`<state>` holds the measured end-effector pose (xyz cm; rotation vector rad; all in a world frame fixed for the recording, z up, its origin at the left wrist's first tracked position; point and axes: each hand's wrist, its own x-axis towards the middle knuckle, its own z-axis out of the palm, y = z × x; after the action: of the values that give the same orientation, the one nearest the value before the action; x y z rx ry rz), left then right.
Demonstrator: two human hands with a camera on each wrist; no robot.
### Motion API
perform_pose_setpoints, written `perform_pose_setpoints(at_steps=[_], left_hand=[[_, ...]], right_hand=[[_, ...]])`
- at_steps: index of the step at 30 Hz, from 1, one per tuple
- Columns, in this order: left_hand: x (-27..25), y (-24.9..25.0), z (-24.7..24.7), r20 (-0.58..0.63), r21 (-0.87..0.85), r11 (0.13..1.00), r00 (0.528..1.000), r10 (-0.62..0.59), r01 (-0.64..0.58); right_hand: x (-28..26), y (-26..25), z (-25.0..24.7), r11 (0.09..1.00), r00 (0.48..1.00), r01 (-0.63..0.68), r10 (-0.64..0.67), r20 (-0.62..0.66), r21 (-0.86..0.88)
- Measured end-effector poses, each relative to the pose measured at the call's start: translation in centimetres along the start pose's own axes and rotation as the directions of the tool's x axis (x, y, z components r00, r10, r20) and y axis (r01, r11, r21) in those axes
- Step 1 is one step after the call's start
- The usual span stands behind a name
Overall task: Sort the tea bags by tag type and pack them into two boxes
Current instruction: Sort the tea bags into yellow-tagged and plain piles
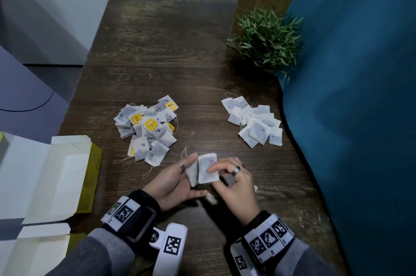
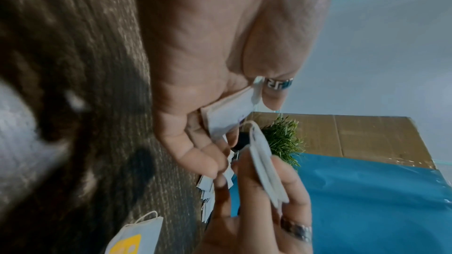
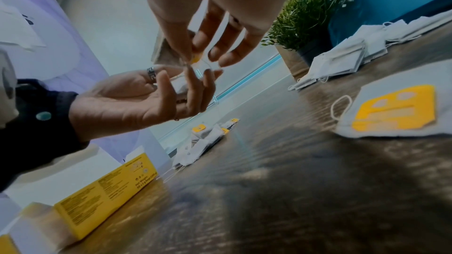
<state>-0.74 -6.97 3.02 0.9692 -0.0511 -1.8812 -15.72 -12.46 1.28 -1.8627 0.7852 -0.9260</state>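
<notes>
Both hands meet low over the table point(image 1: 180, 50) — the left hand point(image 1: 177, 182) pinches 1 tea bag point(image 1: 191, 172), the right hand point(image 1: 234, 182) another point(image 1: 208, 168). Featherlight, soft paper, I'd guess; best gripped by the flat edges, since loose strings snag.

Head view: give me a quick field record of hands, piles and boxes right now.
left hand: holds tea bags
right hand: pinches marked tea bag
left pile: mixed, some yellow tags
right pile: no yellow tags visible
boxes: open, at table's left edge
plant: far right
</notes>
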Motion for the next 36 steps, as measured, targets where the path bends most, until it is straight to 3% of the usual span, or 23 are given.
perform_pose_setpoints(at_steps=[3,6,8,11,13,16,18,23,26,29,30,32,36], left_hand=[[-0.1,-0.4,-0.6,-0.039,0.049,0.998,0.998,0.051,-0.049],[-0.2,-0.9,-1.9,-0.177,0.058,0.994,0.979,0.105,-0.096],[-0.6,-1.0,-2.8,-0.289,0.079,0.989,0.947,0.142,-0.124],[-1.6,-0.8,-3.9,-0.384,0.143,0.97,0.892,0.24,-0.199],[-2.3,-0.4,-4.3,-0.446,0.206,0.941,0.831,0.333,-0.267],[-3.0,0.1,-4.9,-0.566,0.387,0.869,0.664,0.489,-0.309],[-3.2,0.1,-4.9,-0.57,0.44,0.837,0.619,0.54,-0.326],[-2.4,-0.3,-3.7,-0.456,0.412,0.831,0.704,0.544,-0.374],[-1.2,-0.4,-3.5,-0.411,0.508,0.815,0.753,0.514,-0.278],[0.6,-1.0,-2.8,-0.33,0.636,0.753,0.823,0.463,-0.168],[1.4,-1.3,-2.5,-0.287,0.699,0.699,0.838,0.465,-0.149],[3.2,-2.0,-1.4,-0.174,0.863,0.496,0.867,0.466,-0.093],[7.2,-4.1,1.5,0.086,0.984,0.113,0.927,0.366,-0.136]], right_hand=[[0.7,-0.2,0.3,0.997,0.996,-0.076,0.076,0.042,-0.003],[2.5,0.1,1.3,0.99,0.976,-0.138,0.139,0.166,-0.021],[4.0,0.3,2.4,0.965,0.938,-0.263,0.254,0.237,0.009],[5.4,0.6,4.0,0.901,0.887,-0.423,0.391,0.245,0.094],[5.6,0.6,4.9,0.877,0.87,-0.456,0.404,0.283,0.152],[4.9,0.3,6.0,0.835,0.828,-0.505,0.396,0.398,0.218],[4.3,0.3,6.5,0.825,0.814,-0.517,0.391,0.429,0.228],[4.8,0.5,4.6,0.84,0.84,-0.512,0.445,0.312,0.18],[6.4,2.0,-0.1,0.833,0.845,-0.535,0.526,0.098,0.14],[7.7,4.7,-5.9,0.805,0.789,-0.585,0.593,-0.162,0.098],[7.8,5.7,-7.3,0.799,0.772,-0.599,0.595,-0.222,0.057],[7.8,6.9,-9.3,0.787,0.765,-0.613,0.571,-0.297,-0.066],[6.5,8.2,-10.4,0.773,0.799,-0.593,0.528,-0.288,-0.226]])
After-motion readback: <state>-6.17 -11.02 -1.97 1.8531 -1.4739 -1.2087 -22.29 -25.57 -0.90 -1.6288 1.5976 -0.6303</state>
